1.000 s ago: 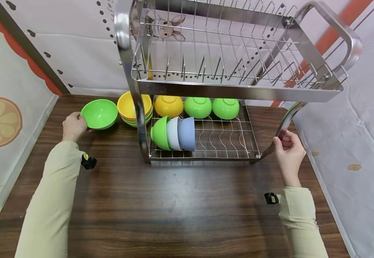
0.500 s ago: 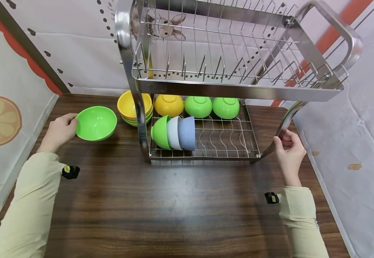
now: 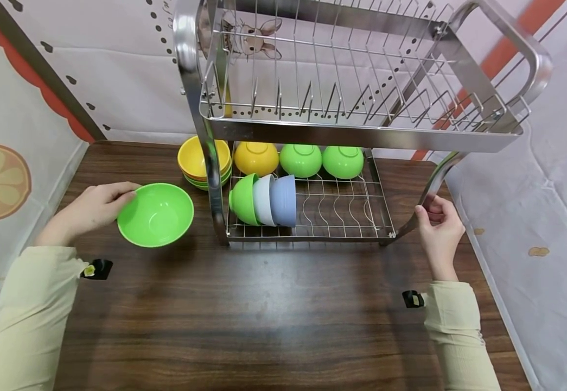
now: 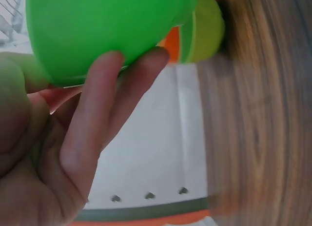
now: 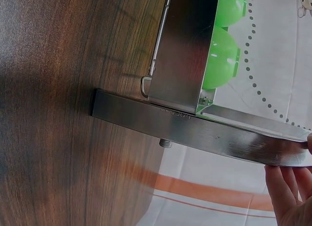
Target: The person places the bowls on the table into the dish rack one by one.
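Note:
My left hand point(image 3: 95, 209) pinches the left rim of a green bowl point(image 3: 158, 217), which faces up above the table's left part. In the left wrist view the fingers point(image 4: 90, 113) lie against the outside of that green bowl point(image 4: 107, 30). On the right, my right hand point(image 3: 439, 233) grips the front right leg of a two-tier metal dish rack point(image 3: 303, 239). The right wrist view shows thumb and fingers around this metal leg point(image 5: 214, 138). Behind the green bowl stands a stack of yellow and green bowls point(image 3: 197, 160), partly hidden by the rack's left leg.
On the lower tier, a yellow bowl point(image 3: 256, 160) and two green bowls point(image 3: 301, 162) lie upside down along the back. In front, green, white and blue bowls point(image 3: 283, 201) stand nested on their sides. Printed cloth walls point(image 3: 93, 92) border the brown table point(image 3: 263, 326).
My left hand has lifted the green bowl from beside the stack and brought it nearer to me. My right hand has stayed on the rack's leg.

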Action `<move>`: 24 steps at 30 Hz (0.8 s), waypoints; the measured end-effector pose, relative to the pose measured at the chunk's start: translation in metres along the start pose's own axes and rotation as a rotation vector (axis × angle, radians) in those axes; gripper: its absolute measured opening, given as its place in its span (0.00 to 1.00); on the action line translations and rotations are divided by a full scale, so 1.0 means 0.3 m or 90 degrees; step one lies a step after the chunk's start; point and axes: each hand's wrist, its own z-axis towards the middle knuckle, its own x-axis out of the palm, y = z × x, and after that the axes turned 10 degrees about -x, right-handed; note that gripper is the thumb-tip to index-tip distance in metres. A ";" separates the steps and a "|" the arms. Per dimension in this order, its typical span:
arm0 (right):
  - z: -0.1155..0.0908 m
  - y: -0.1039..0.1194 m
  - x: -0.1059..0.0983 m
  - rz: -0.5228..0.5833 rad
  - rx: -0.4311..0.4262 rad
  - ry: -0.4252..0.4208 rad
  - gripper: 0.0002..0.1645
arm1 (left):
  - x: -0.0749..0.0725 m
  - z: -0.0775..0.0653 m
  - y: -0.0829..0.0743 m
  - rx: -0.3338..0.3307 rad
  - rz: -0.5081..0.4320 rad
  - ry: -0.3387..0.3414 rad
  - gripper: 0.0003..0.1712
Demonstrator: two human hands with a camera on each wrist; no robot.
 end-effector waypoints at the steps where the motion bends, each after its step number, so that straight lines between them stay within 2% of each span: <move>1: 0.000 -0.001 0.000 0.000 0.000 -0.001 0.18 | 0.000 -0.008 -0.011 0.009 0.002 0.008 0.22; 9: 0.000 -0.002 0.000 0.000 0.004 -0.001 0.18 | 0.014 -0.065 -0.102 0.100 0.015 0.039 0.17; 14: 0.001 0.003 0.000 0.003 0.009 -0.002 0.18 | 0.050 -0.089 -0.157 0.136 -0.012 0.048 0.15; 19: 0.000 0.000 -0.001 -0.003 0.013 0.001 0.18 | 0.087 -0.104 -0.209 0.158 -0.052 0.069 0.15; 24: -0.001 0.000 0.000 -0.004 0.013 0.000 0.18 | 0.122 -0.111 -0.252 0.145 -0.104 0.091 0.16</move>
